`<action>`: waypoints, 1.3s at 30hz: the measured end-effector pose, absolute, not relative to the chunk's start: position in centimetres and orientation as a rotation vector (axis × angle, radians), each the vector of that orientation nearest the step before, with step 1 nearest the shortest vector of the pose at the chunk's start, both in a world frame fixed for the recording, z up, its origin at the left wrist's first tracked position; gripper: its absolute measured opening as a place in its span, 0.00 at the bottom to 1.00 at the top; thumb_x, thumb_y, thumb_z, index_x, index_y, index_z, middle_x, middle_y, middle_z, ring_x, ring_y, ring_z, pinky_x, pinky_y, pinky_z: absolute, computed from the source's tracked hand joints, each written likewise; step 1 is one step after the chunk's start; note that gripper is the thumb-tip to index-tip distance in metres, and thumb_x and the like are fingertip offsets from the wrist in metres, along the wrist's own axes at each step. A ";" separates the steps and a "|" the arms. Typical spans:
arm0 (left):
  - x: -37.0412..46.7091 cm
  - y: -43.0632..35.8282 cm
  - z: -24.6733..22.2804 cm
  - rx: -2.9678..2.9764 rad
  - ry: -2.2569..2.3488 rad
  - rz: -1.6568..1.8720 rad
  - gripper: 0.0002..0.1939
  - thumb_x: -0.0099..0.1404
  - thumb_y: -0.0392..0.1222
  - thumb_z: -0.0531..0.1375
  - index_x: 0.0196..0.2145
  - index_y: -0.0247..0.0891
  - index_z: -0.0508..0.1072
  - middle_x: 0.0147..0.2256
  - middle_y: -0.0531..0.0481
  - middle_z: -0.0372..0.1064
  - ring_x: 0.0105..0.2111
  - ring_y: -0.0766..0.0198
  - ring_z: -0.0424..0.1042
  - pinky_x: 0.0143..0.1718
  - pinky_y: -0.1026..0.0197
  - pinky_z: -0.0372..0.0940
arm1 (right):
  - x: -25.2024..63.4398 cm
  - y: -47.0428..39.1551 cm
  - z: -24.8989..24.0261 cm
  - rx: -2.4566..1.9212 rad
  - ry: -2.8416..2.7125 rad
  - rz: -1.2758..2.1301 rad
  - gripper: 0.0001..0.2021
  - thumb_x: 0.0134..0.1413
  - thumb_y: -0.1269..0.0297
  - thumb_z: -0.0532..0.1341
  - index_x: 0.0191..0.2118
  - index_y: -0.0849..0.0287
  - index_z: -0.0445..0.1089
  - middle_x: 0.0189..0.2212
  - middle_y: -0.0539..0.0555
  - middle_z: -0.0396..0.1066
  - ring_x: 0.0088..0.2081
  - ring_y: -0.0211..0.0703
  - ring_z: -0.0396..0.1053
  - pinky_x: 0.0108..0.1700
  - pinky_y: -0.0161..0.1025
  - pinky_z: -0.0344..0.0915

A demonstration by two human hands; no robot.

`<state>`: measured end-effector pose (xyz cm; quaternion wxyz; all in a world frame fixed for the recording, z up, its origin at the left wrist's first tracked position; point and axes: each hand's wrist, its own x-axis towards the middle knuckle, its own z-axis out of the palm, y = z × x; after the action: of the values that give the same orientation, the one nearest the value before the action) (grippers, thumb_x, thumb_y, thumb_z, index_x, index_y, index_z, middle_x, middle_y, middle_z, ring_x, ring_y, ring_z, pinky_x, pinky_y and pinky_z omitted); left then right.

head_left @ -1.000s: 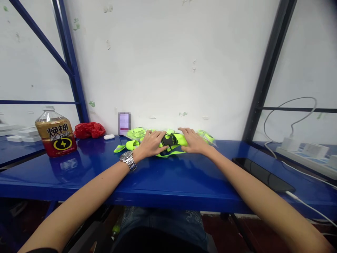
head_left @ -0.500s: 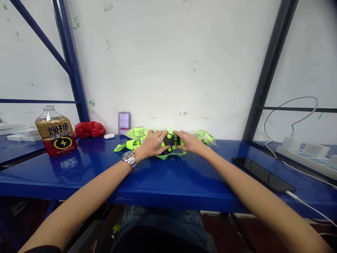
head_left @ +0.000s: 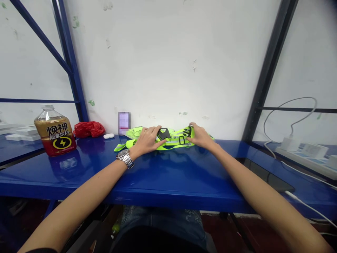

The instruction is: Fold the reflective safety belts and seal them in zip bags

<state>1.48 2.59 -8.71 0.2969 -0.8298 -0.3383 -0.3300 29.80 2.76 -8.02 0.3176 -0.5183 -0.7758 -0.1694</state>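
Bright yellow-green reflective straps (head_left: 172, 136) lie across the blue table near the wall, with a black plastic buckle in two separate halves. My left hand (head_left: 149, 140) is closed on the socket half of the buckle (head_left: 164, 134), thumb in front and fingers behind. Between the thumb and fingers of my right hand (head_left: 200, 135) is the pronged half (head_left: 186, 132), pinched with its strap. A black strap adjuster (head_left: 181, 140) sits on the webbing between the hands. Part of the straps is hidden behind both hands.
To the left stand a large drink bottle (head_left: 55, 131), a crumpled red plastic bag (head_left: 89, 129) and a small white case (head_left: 108, 136). A phone with a blurred screen (head_left: 124, 123) leans on the wall. Another phone (head_left: 268, 174) lies right, partly behind my forearm, near a power strip (head_left: 310, 158).
The buckle halves, together between my hands before, are now apart. My right hand has moved right with the pronged half, my left slightly left with the socket half, and strap shows between them.
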 end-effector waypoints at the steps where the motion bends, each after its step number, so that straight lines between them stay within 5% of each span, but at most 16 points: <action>1: 1.5 2.7 -8.8 -2.209 -0.881 -0.871 0.32 0.67 0.60 0.51 0.58 0.31 0.57 0.48 0.36 0.69 0.47 0.50 0.68 0.47 0.51 0.57 | 29.5 2.6 -7.9 -1.329 -2.052 -0.449 0.30 0.48 0.61 0.63 0.56 0.65 0.57 0.44 0.64 0.69 0.45 0.57 0.68 0.44 0.45 0.63; 7: 2.0 2.6 -9.4 -2.243 -0.785 -0.835 0.36 0.66 0.60 0.53 0.59 0.28 0.55 0.48 0.34 0.69 0.45 0.49 0.69 0.46 0.51 0.59 | 27.2 1.4 -7.8 -1.063 -2.208 -0.437 0.27 0.49 0.62 0.63 0.56 0.61 0.59 0.49 0.63 0.67 0.48 0.55 0.66 0.48 0.45 0.63; 39: 2.3 1.8 -9.8 -2.294 -0.644 -0.775 0.30 0.66 0.57 0.55 0.56 0.31 0.60 0.48 0.34 0.68 0.45 0.48 0.68 0.45 0.50 0.61 | 25.6 -0.1 -8.6 -1.161 -2.348 -0.434 0.33 0.46 0.67 0.66 0.59 0.63 0.58 0.47 0.65 0.68 0.46 0.55 0.68 0.43 0.45 0.63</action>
<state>2.27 1.76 -9.82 0.3125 -0.8697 -0.2443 -0.2936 25.62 -0.14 -8.55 0.2409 -0.4246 -0.8582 -0.1586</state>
